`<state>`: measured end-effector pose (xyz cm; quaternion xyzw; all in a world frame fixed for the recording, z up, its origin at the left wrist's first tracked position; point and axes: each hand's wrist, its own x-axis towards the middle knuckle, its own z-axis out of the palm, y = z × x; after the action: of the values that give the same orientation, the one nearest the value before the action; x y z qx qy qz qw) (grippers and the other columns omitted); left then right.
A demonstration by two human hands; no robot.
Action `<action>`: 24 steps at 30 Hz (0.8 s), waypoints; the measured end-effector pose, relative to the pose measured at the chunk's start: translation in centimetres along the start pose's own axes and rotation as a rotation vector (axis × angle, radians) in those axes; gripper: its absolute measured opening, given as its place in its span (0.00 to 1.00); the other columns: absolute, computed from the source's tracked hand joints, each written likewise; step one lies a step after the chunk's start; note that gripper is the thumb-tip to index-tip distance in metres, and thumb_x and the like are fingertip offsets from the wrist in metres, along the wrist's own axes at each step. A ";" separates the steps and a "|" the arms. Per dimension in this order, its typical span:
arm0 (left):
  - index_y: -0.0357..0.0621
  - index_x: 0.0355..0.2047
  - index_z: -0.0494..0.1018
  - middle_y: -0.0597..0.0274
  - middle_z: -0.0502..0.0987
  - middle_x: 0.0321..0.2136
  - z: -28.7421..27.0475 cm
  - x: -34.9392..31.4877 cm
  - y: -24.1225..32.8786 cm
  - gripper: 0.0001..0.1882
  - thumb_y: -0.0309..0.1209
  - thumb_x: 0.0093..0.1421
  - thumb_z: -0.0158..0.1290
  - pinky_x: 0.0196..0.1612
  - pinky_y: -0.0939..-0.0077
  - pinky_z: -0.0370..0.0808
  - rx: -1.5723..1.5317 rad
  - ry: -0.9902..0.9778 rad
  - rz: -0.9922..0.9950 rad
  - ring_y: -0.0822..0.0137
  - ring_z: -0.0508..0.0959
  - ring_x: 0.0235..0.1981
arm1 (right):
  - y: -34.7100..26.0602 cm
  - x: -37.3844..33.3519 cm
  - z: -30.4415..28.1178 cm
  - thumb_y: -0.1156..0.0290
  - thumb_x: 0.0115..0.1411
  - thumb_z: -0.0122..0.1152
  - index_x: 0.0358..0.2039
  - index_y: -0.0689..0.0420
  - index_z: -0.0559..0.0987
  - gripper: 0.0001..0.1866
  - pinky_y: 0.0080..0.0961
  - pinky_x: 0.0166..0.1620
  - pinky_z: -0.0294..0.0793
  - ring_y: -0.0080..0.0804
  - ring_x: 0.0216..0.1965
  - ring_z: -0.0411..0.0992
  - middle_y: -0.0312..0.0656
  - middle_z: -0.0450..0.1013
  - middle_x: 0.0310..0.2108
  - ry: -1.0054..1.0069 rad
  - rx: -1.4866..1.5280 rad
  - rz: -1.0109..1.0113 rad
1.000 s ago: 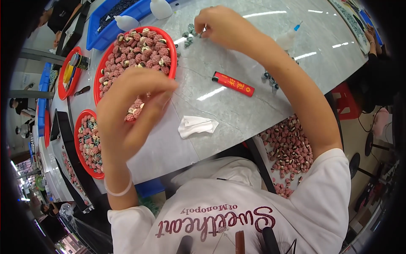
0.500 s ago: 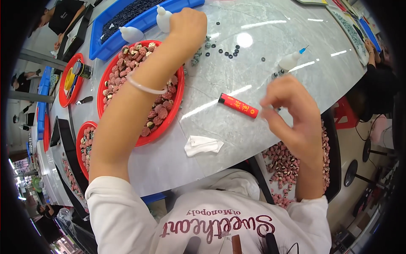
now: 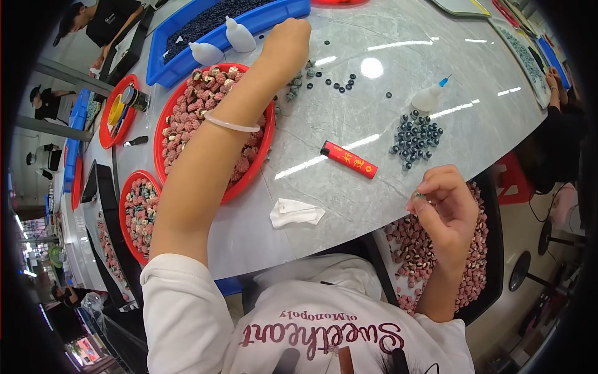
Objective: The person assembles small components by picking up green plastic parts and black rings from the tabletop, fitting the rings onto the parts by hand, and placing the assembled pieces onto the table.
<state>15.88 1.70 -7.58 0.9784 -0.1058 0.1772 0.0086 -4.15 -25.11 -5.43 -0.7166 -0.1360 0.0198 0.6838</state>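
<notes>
My left arm, with a pale bangle [image 3: 232, 125] on the wrist, reaches across the table. My left hand [image 3: 288, 45] is closed, knuckles up, beside a small heap of grey-green pieces [image 3: 293, 89]; whatever its fingers hold is hidden. Close to the table's near right edge, my right hand [image 3: 445, 209] pinches a small greenish piece [image 3: 419, 196] between thumb and fingertips. Beyond it lies a cluster of dark shiny beads [image 3: 416, 138]. Several black rings [image 3: 341, 86] are scattered on the table between my hands.
A red lighter [image 3: 350, 160] and a folded white tissue [image 3: 295, 212] lie mid-table. Under my left arm is a red basin [image 3: 270, 134] of pink pieces. White squeeze bottles [image 3: 240, 36] stand by a blue tray [image 3: 283, 15]; a needle-tipped bottle [image 3: 427, 98] stands right. A black tray [image 3: 495, 249] sits low right.
My right hand has come down and nearer to me, uncovering the dark beads. The small piece in its pinch now shows. My left hand has barely moved; the whole view has shifted slightly.
</notes>
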 end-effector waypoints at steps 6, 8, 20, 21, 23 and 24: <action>0.34 0.30 0.74 0.50 0.76 0.27 -0.8 1.4 -2.6 0.08 0.22 0.48 0.49 0.32 0.76 0.72 -0.590 -0.227 -0.134 0.62 0.77 0.28 | 0.2 -0.2 0.0 0.88 0.46 0.50 0.30 0.66 0.71 0.09 0.17 0.34 0.71 0.23 0.30 0.67 0.42 0.63 0.32 -0.002 0.077 -0.001; 0.36 0.31 0.75 0.55 0.77 0.27 -1.2 1.7 -3.4 0.08 0.24 0.49 0.52 0.33 0.77 0.72 -0.557 -0.158 0.003 0.66 0.77 0.28 | 0.2 -0.3 -0.1 0.88 0.46 0.51 0.31 0.67 0.72 0.09 0.17 0.35 0.71 0.23 0.31 0.68 0.42 0.64 0.33 0.029 0.086 0.004; 0.42 0.28 0.74 0.60 0.74 0.28 -1.0 0.3 -1.6 0.06 0.28 0.51 0.50 0.32 0.67 0.71 -0.020 -0.165 0.447 0.59 0.74 0.28 | 0.3 -0.7 -0.4 0.83 0.49 0.54 0.29 0.64 0.74 0.06 0.17 0.35 0.70 0.24 0.30 0.70 0.43 0.69 0.32 0.055 0.193 0.100; 0.42 0.28 0.74 0.60 0.74 0.28 -1.2 0.3 -1.3 0.06 0.28 0.51 0.50 0.32 0.67 0.71 -0.022 -0.164 0.447 0.59 0.74 0.28 | 0.2 -0.8 -0.4 0.83 0.49 0.54 0.29 0.64 0.74 0.05 0.17 0.34 0.69 0.24 0.30 0.70 0.43 0.69 0.32 0.047 0.186 0.108; 0.44 0.29 0.73 0.62 0.75 0.29 -1.5 0.3 -0.9 0.07 0.30 0.50 0.50 0.31 0.68 0.70 0.087 -0.190 0.437 0.60 0.75 0.28 | 0.5 -0.7 -0.3 0.83 0.49 0.54 0.29 0.64 0.74 0.05 0.16 0.34 0.69 0.24 0.30 0.69 0.43 0.69 0.32 0.055 0.167 0.085; 0.44 0.29 0.73 0.62 0.75 0.29 -1.6 0.2 -1.1 0.07 0.30 0.50 0.50 0.31 0.68 0.70 0.087 -0.188 0.435 0.60 0.75 0.28 | 0.5 -0.6 -0.1 0.82 0.49 0.55 0.29 0.64 0.74 0.05 0.16 0.33 0.69 0.23 0.29 0.69 0.43 0.69 0.32 0.060 0.151 0.062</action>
<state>15.74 2.80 -5.95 0.9442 -0.3068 0.0874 -0.0819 -4.64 -25.38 -6.03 -0.6671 -0.0915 0.0298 0.7387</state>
